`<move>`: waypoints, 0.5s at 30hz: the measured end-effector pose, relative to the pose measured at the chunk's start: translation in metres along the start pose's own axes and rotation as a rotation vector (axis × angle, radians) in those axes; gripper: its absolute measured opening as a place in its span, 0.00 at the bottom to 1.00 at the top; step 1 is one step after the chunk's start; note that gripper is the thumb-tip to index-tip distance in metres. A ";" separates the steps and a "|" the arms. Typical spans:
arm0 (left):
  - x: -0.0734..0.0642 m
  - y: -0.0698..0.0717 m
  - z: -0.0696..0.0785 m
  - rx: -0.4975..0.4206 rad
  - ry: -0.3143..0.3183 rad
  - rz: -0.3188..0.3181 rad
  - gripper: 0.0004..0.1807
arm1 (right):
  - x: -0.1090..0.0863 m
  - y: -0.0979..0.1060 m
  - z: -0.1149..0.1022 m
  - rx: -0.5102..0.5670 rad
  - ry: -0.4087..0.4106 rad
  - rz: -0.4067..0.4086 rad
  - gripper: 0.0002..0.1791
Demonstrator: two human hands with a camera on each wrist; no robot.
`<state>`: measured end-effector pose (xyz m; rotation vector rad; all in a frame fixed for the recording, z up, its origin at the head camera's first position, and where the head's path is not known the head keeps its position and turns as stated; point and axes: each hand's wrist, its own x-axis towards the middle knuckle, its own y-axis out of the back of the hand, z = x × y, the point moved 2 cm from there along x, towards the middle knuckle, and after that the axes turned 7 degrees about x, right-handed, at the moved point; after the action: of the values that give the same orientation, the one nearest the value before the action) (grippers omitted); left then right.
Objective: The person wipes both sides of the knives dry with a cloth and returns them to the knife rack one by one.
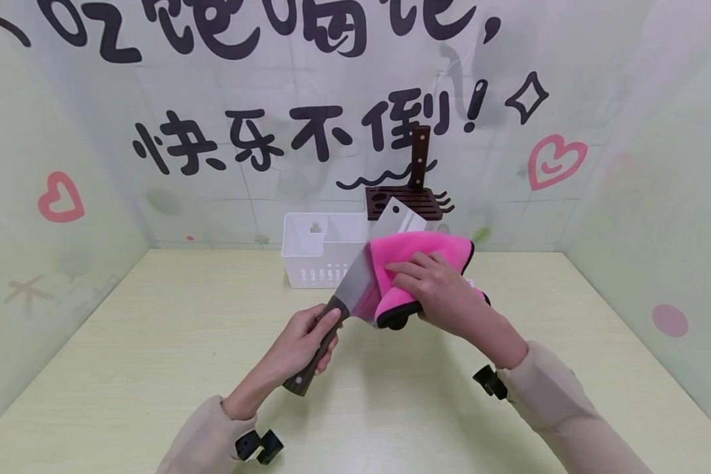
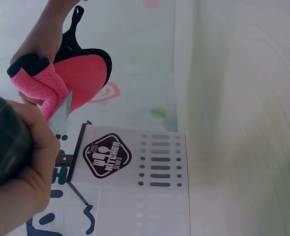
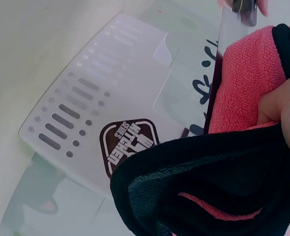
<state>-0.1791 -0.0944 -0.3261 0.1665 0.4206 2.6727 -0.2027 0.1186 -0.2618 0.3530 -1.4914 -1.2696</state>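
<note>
In the head view my left hand (image 1: 301,343) grips the dark riveted handle (image 1: 315,355) of a cleaver (image 1: 355,280). Its broad steel blade slants up and to the right, with a hole near the top corner. My right hand (image 1: 447,296) holds a pink cloth (image 1: 429,245) with black edging over the blade, hiding much of it. Bunched folds of the cloth (image 2: 81,73) show around that hand in the left wrist view, with a sharp corner of the blade (image 2: 68,105) beside them. The right wrist view has the fleecy pink side (image 3: 243,73) close against the blade.
Behind the cleaver, a white holder (image 1: 311,271) stands at the table's back against the wall. Its brown slotted top (image 1: 429,209) has side hooks, and a brown riveted handle (image 1: 420,158) rises from it. Pale table surface (image 1: 154,368) spreads around both forearms; printed walls enclose three sides.
</note>
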 end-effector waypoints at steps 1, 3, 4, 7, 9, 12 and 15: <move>0.000 0.000 0.000 0.003 -0.004 -0.002 0.20 | 0.000 0.000 0.002 0.006 -0.011 -0.001 0.19; 0.000 0.000 -0.001 0.011 -0.012 -0.005 0.19 | 0.000 0.001 0.006 0.014 -0.029 -0.003 0.18; 0.000 0.000 -0.001 0.013 -0.014 -0.005 0.19 | -0.001 0.001 0.007 0.015 -0.038 -0.005 0.18; 0.000 0.000 -0.001 0.018 -0.018 -0.006 0.19 | -0.002 0.002 0.012 0.015 -0.054 -0.002 0.18; 0.001 0.001 -0.001 0.021 -0.020 -0.006 0.19 | -0.002 0.002 0.014 0.017 -0.064 0.005 0.17; 0.001 0.001 -0.001 0.024 -0.024 -0.006 0.19 | -0.003 0.003 0.017 0.024 -0.089 0.019 0.18; 0.001 0.001 -0.001 0.022 -0.027 -0.010 0.19 | -0.004 0.003 0.021 0.027 -0.125 0.036 0.20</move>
<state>-0.1800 -0.0951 -0.3267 0.2065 0.4419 2.6536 -0.2178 0.1339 -0.2580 0.2672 -1.6152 -1.2630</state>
